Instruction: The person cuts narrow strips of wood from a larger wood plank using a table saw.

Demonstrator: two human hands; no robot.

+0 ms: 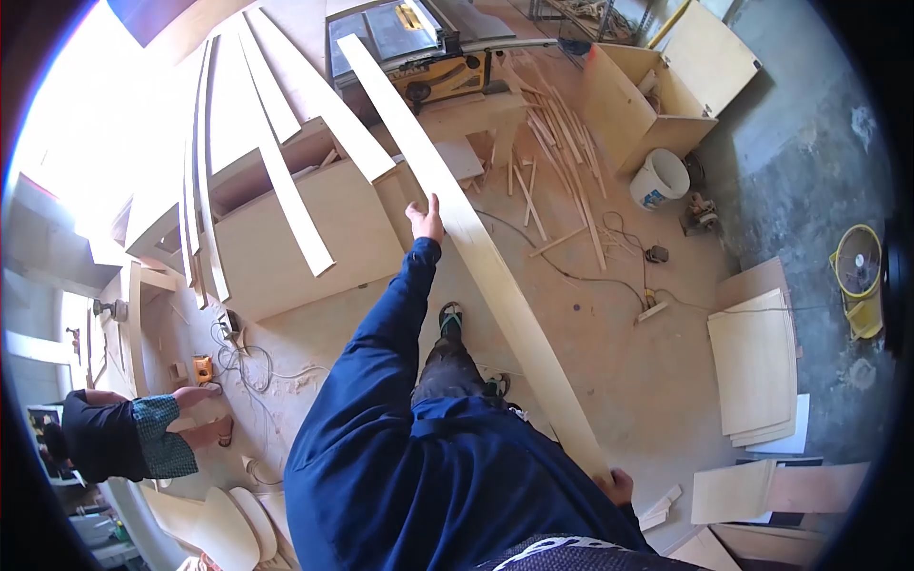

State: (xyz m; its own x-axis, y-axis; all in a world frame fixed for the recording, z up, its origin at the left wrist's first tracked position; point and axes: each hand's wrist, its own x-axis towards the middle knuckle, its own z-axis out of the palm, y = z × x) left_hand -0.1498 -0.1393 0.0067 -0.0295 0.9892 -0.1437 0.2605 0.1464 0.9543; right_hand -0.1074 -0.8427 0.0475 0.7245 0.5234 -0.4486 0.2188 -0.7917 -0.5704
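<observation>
A long, narrow plywood strip runs slantwise across the head view, from the table saw at the top down to my right side. My left hand holds its left edge, about a third of the way from the far end; the thumb shows and the other fingers are partly hidden. At the near end, my right hand is closed on the strip, with some fingers out of sight under it. The far end of the strip overlaps the saw's left side in view; contact cannot be made out.
Several long strips lie across a wooden cabinet at left. Offcuts and cords litter the floor at right, near a white bucket. Panels lean on the wall by a yellow fan. Another person is at lower left.
</observation>
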